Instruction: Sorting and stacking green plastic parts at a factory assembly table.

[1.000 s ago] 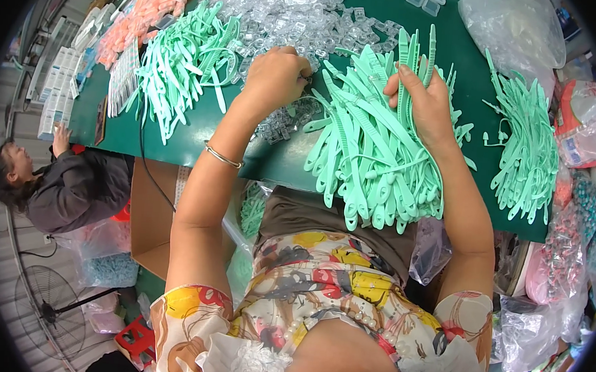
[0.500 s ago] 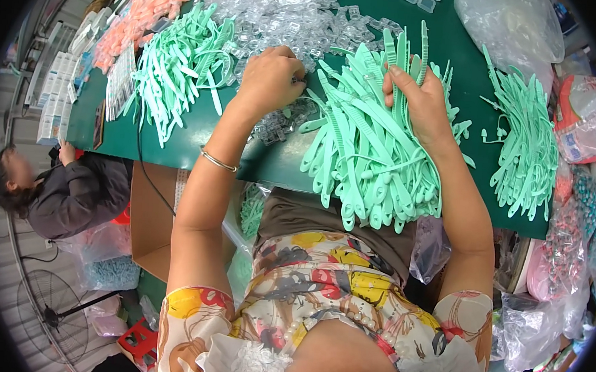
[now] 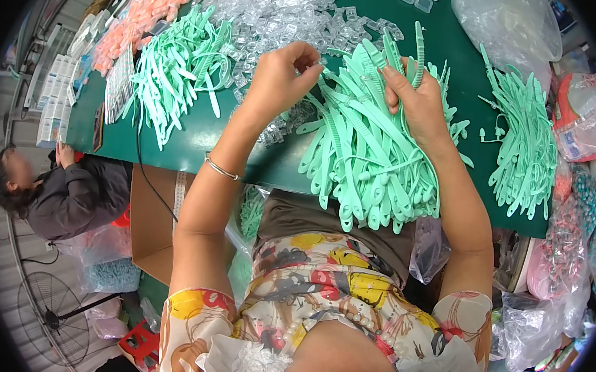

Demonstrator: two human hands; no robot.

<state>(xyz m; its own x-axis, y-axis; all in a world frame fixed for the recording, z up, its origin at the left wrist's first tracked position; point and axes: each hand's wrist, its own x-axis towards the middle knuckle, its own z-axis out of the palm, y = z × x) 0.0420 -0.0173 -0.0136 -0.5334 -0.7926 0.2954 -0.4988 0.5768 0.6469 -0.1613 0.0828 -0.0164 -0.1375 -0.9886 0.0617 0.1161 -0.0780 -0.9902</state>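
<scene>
While the right hand (image 3: 421,101) pins the heap of mint-green plastic straps (image 3: 373,153) at the green bench (image 3: 198,137) edge, the left hand (image 3: 278,81) pinches a clear clip (image 3: 312,64) closed-fingered above it.

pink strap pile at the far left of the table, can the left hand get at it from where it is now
Probably yes. The left hand is up over the clear clips, and the pink strap pile lies further left past a heap of green straps. Nothing stands in between; it would just reach over low loose piles.
</scene>
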